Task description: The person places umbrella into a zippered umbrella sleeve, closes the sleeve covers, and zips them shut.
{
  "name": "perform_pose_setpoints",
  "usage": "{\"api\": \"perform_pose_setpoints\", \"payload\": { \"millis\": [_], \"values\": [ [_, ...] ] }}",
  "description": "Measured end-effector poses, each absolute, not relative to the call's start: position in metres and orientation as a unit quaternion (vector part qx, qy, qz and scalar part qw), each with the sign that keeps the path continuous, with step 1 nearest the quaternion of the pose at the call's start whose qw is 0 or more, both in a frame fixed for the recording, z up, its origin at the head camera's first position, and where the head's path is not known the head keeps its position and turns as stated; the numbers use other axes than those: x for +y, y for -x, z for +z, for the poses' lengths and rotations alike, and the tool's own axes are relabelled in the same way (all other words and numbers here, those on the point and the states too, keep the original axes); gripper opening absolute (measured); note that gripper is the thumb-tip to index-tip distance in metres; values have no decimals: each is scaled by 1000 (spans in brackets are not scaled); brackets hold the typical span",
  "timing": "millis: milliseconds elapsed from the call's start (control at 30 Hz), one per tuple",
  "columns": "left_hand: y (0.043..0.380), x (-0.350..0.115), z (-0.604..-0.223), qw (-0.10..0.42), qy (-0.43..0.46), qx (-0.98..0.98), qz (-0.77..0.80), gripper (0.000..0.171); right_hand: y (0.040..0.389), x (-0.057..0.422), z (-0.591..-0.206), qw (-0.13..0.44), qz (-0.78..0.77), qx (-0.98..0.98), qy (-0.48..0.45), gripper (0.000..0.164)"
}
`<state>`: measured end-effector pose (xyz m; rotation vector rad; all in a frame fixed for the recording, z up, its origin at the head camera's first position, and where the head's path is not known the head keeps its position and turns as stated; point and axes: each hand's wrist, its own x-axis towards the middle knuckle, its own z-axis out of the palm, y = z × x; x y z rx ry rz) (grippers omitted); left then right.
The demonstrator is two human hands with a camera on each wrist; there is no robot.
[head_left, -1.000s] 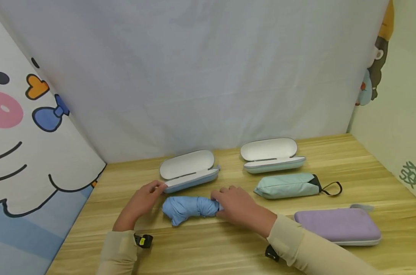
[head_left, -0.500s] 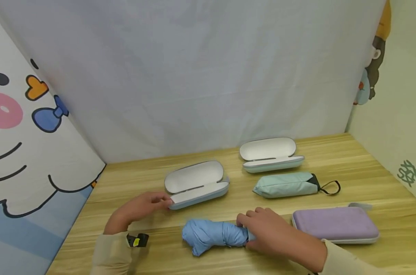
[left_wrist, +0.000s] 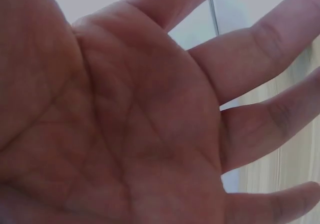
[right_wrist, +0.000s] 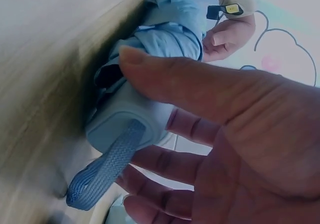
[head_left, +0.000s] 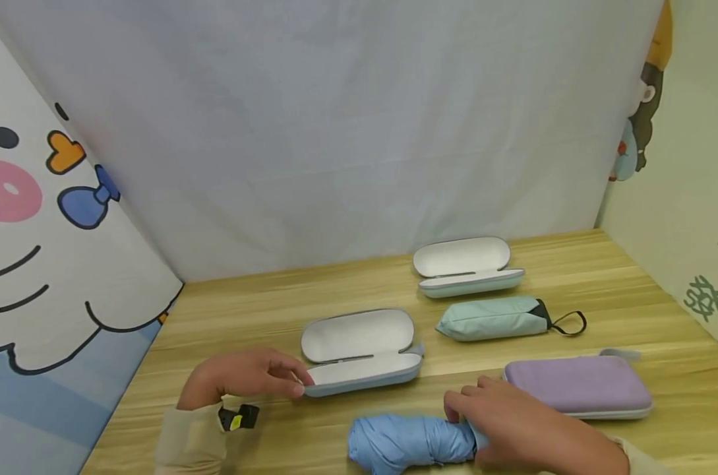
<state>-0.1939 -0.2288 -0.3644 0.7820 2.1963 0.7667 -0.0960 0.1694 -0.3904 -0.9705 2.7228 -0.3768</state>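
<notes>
In the head view an unfolded hard case (head_left: 359,336), blue outside and white inside, lies on the wooden table with its lid leaning back. My left hand (head_left: 248,375) pinches the left end of its lower half between thumb and fingers. Its palm (left_wrist: 145,119) fills the left wrist view. A blue folding umbrella (head_left: 403,439), its cloth loosely bunched, lies in front of the case. My right hand (head_left: 515,419) grips its pale handle. The right wrist view shows the thumb over the handle (right_wrist: 130,112) and a woven blue strap (right_wrist: 105,171) hanging from its end.
A second case (head_left: 471,284), pale green and unfolded, stands at the back. Before it lies a mint green folded umbrella (head_left: 495,318) with a black loop. A closed purple case (head_left: 578,388) is at the right, close to my right forearm. A white cloth (head_left: 347,132) hangs behind the table.
The blue case has slid toward me and to the right with my left hand at its end. My right hand has carried the blue umbrella right and nearer the front.
</notes>
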Motion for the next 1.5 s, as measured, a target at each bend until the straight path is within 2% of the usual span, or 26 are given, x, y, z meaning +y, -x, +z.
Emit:
{"api": "perform_pose_setpoints", "payload": {
  "millis": [133,333,500,633,767,900,1100,1333,1500],
  "values": [
    [194,-229,-365,346,-301,833,308,23,95,171,-391,111,-129,929,329,47],
    [195,-233,-362,333,-302,828,334,25,98,170,-385,157,-144,926,312,52],
    [199,-236,-363,258,-272,865,334,27,99,164,-380,146,-153,921,328,67],
    [206,-235,-372,185,-234,900,317,29,100,154,-377,120,-150,917,348,70],
    [215,-228,-389,119,-194,921,315,36,102,143,-379,108,-150,914,362,69],
    [223,-220,-408,90,-173,927,321,45,105,133,-386,110,-147,910,372,66],
    [225,-211,-419,63,-153,936,311,27,106,124,-394,105,-117,912,379,60],
    [224,-205,-423,-10,-144,964,225,32,107,119,-396,81,-116,910,390,48],
    [222,-204,-420,-10,-150,961,231,24,106,122,-393,62,-156,894,416,46]
  ]
}}
